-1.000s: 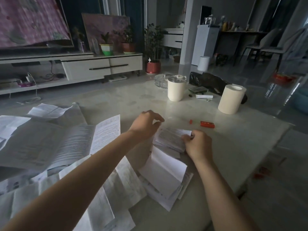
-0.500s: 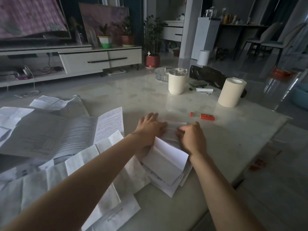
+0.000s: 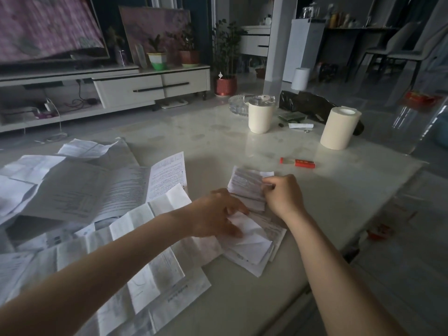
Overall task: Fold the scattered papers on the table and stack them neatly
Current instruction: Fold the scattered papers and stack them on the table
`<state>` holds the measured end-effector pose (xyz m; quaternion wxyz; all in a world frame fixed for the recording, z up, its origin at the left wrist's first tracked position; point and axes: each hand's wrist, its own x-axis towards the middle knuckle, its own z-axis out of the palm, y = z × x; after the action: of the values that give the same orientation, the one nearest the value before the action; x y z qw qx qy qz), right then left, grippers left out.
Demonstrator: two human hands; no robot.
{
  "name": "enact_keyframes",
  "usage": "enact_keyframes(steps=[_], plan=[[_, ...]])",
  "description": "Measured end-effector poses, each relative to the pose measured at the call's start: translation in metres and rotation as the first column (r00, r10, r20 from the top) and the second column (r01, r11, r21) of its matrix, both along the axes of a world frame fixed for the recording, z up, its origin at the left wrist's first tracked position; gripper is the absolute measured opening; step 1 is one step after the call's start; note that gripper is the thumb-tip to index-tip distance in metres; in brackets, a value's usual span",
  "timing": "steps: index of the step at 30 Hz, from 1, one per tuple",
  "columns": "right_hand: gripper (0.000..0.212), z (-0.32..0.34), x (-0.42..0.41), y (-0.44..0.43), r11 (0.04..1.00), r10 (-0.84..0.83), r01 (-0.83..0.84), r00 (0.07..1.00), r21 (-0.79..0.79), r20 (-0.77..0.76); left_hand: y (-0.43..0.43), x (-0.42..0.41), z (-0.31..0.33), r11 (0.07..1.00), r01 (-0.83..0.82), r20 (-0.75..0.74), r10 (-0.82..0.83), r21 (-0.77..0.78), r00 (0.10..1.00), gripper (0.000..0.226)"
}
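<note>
Head view: a small folded sheet of white printed paper (image 3: 244,184) is lying flat on the table, directly beyond the left hand (image 3: 213,214) and under the fingertips of the right hand (image 3: 283,197). The right hand is curling its fingers and pinching the sheet's right edge. The left hand is lying with straight, slightly spread fingers, pressing down on the blank white top sheet of a loose pile of folded white papers (image 3: 257,246). This pile is sitting between the two wrists, just nearer the person than the pinched sheet, and is touching it.

To the left of the left hand and under its forearm, large creased white printed sheets (image 3: 84,197) are lying unfolded and overlapping one another.

All of this is resting on a pale glossy marble-look table (image 3: 242,299).

Beyond the right hand, a slim red tube-shaped object (image 3: 297,162) is lying on its side; what it is cannot be told. Farther beyond it, a cream cylindrical cup with a clear lid (image 3: 260,117) is standing upright, with a clear glass dish (image 3: 237,105) just behind it. A cream paper roll (image 3: 339,128) is standing on end to the far right of both hands.
</note>
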<state>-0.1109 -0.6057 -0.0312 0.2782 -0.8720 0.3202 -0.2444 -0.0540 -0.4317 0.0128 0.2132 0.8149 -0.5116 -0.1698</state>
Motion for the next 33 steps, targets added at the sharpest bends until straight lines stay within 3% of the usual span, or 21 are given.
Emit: enact_keyframes(steps=[3, 5, 10, 17, 21, 25, 27, 29, 31, 33], plan=[[0.025, -0.001, 0.0, -0.002, 1.0, 0.016, -0.016, 1.0, 0.026, -0.009, 0.0, -0.002, 0.002, 0.997, 0.057, 0.202, -0.066, 0.049, 0.977, 0.045], [0.025, 0.001, -0.002, -0.003, 0.999, 0.027, -0.027, 1.0, 0.046, -0.003, 0.002, -0.004, 0.008, 0.997, 0.06, 0.234, -0.071, 0.052, 0.97, 0.044], [0.024, 0.011, -0.008, -0.003, 0.988, 0.021, -0.034, 0.996, 0.153, 0.083, 0.008, -0.002, 0.024, 0.999, 0.0, 0.183, 0.007, -0.037, 0.983, 0.042], [0.019, 0.032, -0.017, -0.003, 0.987, -0.006, -0.037, 0.963, 0.156, 0.269, 0.02, 0.007, 0.037, 0.937, -0.211, -0.098, 0.191, -0.279, 0.977, 0.032], [0.019, 0.055, -0.023, 0.005, 0.991, 0.011, -0.059, 0.929, 0.12, 0.369, 0.044, 0.017, 0.037, 0.862, -0.346, -0.044, 0.356, -0.372, 0.934, 0.023], [0.018, 0.079, -0.029, 0.04, 0.979, 0.13, -0.18, 0.911, 0.092, 0.392, 0.086, 0.013, 0.034, 0.87, -0.387, 0.115, 0.437, -0.307, 0.892, 0.023], [0.017, 0.079, -0.035, 0.071, 0.919, 0.305, -0.37, 0.886, 0.136, 0.348, 0.112, -0.002, 0.025, 0.911, -0.368, 0.208, 0.403, -0.187, 0.891, 0.046], [0.015, 0.071, -0.04, 0.098, 0.838, 0.468, -0.516, 0.847, 0.178, 0.254, 0.131, -0.021, 0.011, 0.927, -0.375, 0.252, 0.364, -0.004, 0.897, 0.091], [0.017, 0.063, -0.038, 0.108, 0.849, 0.482, -0.509, 0.855, 0.139, 0.19, 0.14, -0.035, -0.006, 0.924, -0.368, 0.283, 0.329, 0.1, 0.901, 0.126], [0.02, 0.065, -0.036, 0.109, 0.89, 0.407, -0.44, 0.886, 0.124, 0.221, 0.145, -0.042, -0.015, 0.926, -0.355, 0.298, 0.306, 0.129, 0.904, 0.138]])
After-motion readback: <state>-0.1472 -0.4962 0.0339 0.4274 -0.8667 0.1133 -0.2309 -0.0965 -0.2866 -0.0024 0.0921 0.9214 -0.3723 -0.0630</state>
